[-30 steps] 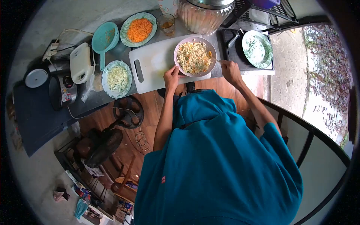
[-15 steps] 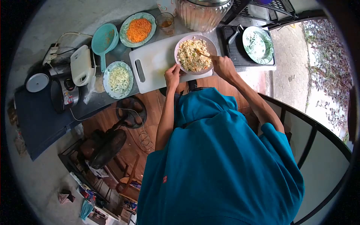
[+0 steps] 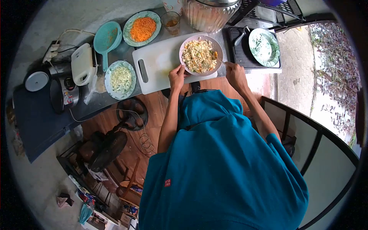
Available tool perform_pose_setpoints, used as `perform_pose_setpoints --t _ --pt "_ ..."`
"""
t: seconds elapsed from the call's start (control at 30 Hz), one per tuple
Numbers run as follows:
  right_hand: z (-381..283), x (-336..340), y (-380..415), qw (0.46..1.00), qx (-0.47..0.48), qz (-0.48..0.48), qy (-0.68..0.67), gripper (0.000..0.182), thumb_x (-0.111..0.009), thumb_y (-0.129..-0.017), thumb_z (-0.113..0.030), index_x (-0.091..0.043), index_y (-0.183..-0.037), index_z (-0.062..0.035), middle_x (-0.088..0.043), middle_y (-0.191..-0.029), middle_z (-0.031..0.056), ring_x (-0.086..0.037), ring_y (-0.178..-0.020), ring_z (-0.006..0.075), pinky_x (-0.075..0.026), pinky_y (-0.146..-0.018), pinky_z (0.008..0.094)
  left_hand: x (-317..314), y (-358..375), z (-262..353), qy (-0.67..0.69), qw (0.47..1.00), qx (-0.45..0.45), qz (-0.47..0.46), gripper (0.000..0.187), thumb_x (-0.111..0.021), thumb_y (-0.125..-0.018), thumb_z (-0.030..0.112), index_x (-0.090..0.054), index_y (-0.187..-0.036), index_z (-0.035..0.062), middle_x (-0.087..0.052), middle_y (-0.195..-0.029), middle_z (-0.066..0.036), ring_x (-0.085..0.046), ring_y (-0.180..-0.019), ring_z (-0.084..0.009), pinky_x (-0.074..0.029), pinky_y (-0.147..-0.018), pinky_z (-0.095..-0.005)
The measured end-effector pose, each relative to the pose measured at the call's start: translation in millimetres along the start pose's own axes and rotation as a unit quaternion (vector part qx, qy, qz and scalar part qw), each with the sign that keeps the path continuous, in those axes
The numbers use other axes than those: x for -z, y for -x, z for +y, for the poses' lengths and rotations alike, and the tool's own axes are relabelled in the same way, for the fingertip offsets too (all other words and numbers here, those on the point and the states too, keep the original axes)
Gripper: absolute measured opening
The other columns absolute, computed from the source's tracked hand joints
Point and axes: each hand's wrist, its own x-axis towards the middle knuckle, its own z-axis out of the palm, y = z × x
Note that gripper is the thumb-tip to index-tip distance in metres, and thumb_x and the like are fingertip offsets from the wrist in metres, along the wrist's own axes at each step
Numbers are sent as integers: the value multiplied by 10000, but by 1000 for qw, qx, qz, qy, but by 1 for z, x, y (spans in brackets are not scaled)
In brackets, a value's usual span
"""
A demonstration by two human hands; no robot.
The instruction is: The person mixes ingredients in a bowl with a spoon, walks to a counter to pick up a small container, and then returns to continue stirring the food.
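Observation:
A pale pink bowl (image 3: 220,50) of chopped food mixture (image 3: 199,56) stands on the right part of the white cutting board (image 3: 157,57). My left hand (image 3: 176,78) pinches the bowl's lower left rim. In my right hand (image 3: 236,76), just outside the bowl's right rim, is the handle of a spoon (image 3: 220,61); its tip reaches into the mixture at the right side. Left of the board lies a plate of shredded pale vegetable (image 3: 121,79). Behind it is a plate of shredded carrot (image 3: 142,29).
A green strainer (image 3: 107,37) and a white appliance (image 3: 83,64) stand on the left. Behind the board are a glass (image 3: 171,23) and a large jar (image 3: 209,17). On the right, an enamel plate (image 3: 264,46) rests on a black grill pan (image 3: 241,55).
My right hand has moved slightly right and down, drawing the spoon from the bowl's middle to its right side. My left hand stays at the rim.

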Motion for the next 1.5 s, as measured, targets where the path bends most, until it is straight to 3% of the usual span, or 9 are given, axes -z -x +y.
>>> perform_pose_setpoints --t 0.2,0.27,0.33,0.47,0.5,0.73,1.07,1.33,1.5 --pt "-3 -33 0 990 68 -70 105 215 -492 -803 -66 -665 -922 -21 -556 -651 291 -594 -609 415 -486 -582 488 -1 2 4 -5 1000 -13 11 403 -596 -882 262 -587 -1140 -48 -665 -830 -83 -554 -544 -97 -465 -530 -245" --pt "-3 -39 -8 982 96 -72 144 141 -477 -782 -71 -588 -754 10 -591 -656 265 -616 -624 418 -507 -566 484 0 1 -1 -19 999 -23 14 397 -598 -881 256 -590 -1133 -51 -663 -816 -70 -538 -546 -90 -458 -537 -246" --pt "5 -37 -19 981 106 -70 146 161 -483 -798 -74 -628 -828 -12 -583 -651 267 -609 -609 412 -501 -567 483 3 -10 -17 -127 989 -65 40 385 -594 -882 242 -590 -1130 -53 -666 -828 -66 -548 -583 -90 -459 -558 -248" --pt "43 -25 -28 979 117 -59 155 203 -488 -819 -82 -670 -899 -40 -578 -644 262 -603 -589 402 -496 -563 481 0 -3 -2 -45 998 -48 21 387 -589 -884 230 -580 -1139 -60 -666 -863 -78 -563 -573 -99 -468 -565 -254" --pt "3 9 -22 980 117 -70 141 156 -500 -768 -89 -632 -789 -10 -595 -672 263 -618 -686 408 -513 -662 481 0 -3 -5 -18 999 -36 12 398 -591 -883 233 -574 -1145 -66 -665 -877 -86 -575 -571 -107 -471 -568 -254" --pt "34 25 -39 984 25 -114 133 172 -529 -767 -99 -606 -701 39 -578 -694 323 -603 -710 464 -501 -655 520 1 2 3 17 1000 -1 -12 438 -586 -888 256 -545 -1186 -63 -655 -924 -126 -646 -618 -153 -485 -551 -246" --pt "9 17 -21 991 -69 -113 -2 223 -523 -780 -90 -690 -912 -20 -624 -754 245 -648 -722 361 -517 -692 415 3 0 -2 16 999 2 -33 445 -570 -898 283 -550 -1182 -60 -653 -948 -131 -667 -627 -185 -471 -504 -245" --pt "13 -30 -21 995 74 -55 33 168 -520 -784 -73 -665 -804 10 -577 -710 266 -594 -667 421 -488 -628 454 2 -25 -52 -2 996 -92 8 332 -574 -896 176 -593 -1092 -92 -664 -855 -105 -619 -603 -134 -513 -537 -271" --pt "4 -28 -30 986 65 -93 121 164 -508 -784 -96 -628 -764 14 -585 -686 298 -619 -681 432 -511 -606 492 -1 4 9 -32 996 -73 24 332 -587 -881 169 -595 -1093 -86 -671 -847 -107 -626 -605 -136 -513 -553 -270"
